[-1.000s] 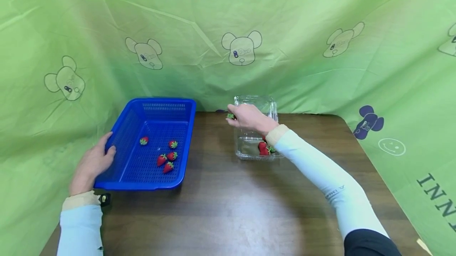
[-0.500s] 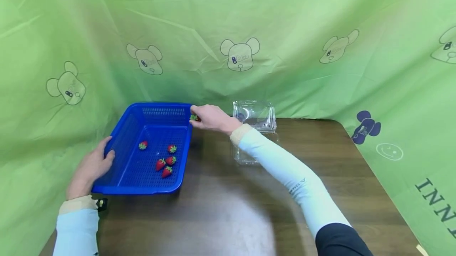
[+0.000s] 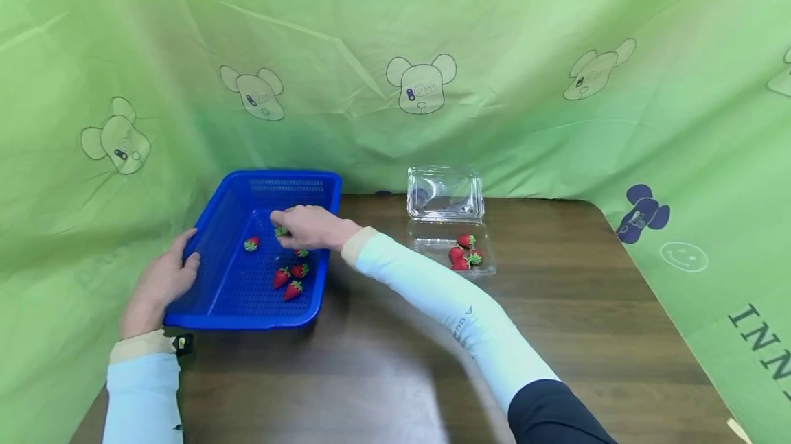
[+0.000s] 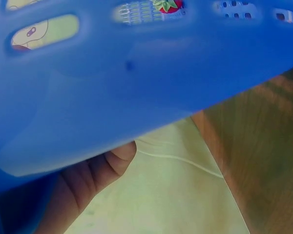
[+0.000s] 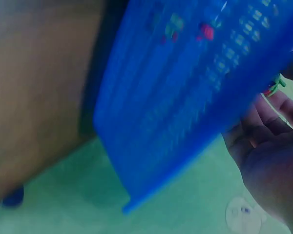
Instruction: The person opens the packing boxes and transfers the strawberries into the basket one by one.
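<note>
My left hand (image 3: pixel 157 286) grips the left rim of a blue plastic basket (image 3: pixel 266 322); in the left wrist view its fingers (image 4: pixel 105 170) curl against the underside. Over the basket, my right hand (image 3: pixel 312 228) pinches a strawberry by its sides, and the green leafy top (image 3: pixel 281 231) shows at the fingertips. The right wrist view also shows this strawberry (image 5: pixel 272 87) in the fingers, mostly hidden. Several red strawberries (image 3: pixel 293 289) lie on the basket floor, one (image 3: pixel 251 244) apart at the left. The hand partly covers another (image 3: pixel 301 252).
An open clear plastic clamshell box (image 3: pixel 426 241) stands right of the basket with several strawberries (image 3: pixel 466 241) in it. Its raised lid (image 3: pixel 445 197) leans toward the green curtain (image 3: pixel 334 121) behind the brown wooden table (image 3: pixel 556 293).
My right hand has carried the strawberry leftward from above the clear box, past the basket's right rim, to over its inside. The left hand keeps its grip on the basket rim.
</note>
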Demonstrator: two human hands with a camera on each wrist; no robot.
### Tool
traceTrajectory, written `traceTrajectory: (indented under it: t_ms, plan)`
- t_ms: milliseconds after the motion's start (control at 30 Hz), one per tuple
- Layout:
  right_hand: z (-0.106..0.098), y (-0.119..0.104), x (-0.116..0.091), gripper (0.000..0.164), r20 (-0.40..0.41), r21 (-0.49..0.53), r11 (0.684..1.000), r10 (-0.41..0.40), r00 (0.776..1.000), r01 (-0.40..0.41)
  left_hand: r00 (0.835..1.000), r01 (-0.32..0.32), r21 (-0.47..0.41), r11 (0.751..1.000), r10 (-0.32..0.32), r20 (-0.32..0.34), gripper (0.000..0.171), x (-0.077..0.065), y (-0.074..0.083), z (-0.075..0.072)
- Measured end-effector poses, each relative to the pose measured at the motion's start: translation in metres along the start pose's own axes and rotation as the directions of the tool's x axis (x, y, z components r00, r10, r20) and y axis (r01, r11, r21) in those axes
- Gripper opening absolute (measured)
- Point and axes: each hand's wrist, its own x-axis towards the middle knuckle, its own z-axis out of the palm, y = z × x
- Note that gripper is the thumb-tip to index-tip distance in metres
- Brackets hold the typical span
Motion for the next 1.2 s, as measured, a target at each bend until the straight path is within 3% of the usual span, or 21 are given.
traceTrajectory:
  t_ms: [333,567,767,1000,1100,1200]
  plan:
    - [0.023,-0.018,0.016,0.021,0.142,0.037,0.999,0.010,0.990,-0.015,1.000,-0.009,-0.019,1.000,0.008,-0.014,0.059,0.004,0.002,0.001]
    - [0.037,-0.030,0.020,0.010,0.249,0.055,0.997,0.032,0.968,-0.047,1.000,0.002,-0.022,1.000,-0.002,-0.014,0.059,0.001,-0.001,0.000]
    - [0.041,-0.034,0.021,0.023,0.271,0.042,0.993,0.097,0.958,-0.112,1.000,0.006,-0.013,1.000,-0.006,-0.009,0.060,0.001,-0.002,0.000]
    - [0.043,-0.034,0.021,0.013,0.321,0.061,0.986,0.125,0.939,-0.152,1.000,-0.001,-0.015,1.000,0.000,-0.011,0.059,0.002,-0.003,0.002]
    - [0.042,-0.034,0.020,0.017,0.316,0.050,0.987,0.130,0.940,-0.153,1.000,0.003,-0.014,1.000,-0.003,-0.008,0.059,0.002,-0.003,0.002]
    - [0.035,-0.032,0.019,0.012,0.268,0.011,0.991,0.126,0.955,-0.134,1.000,-0.005,-0.011,1.000,0.005,-0.023,0.059,0.001,-0.002,0.002]
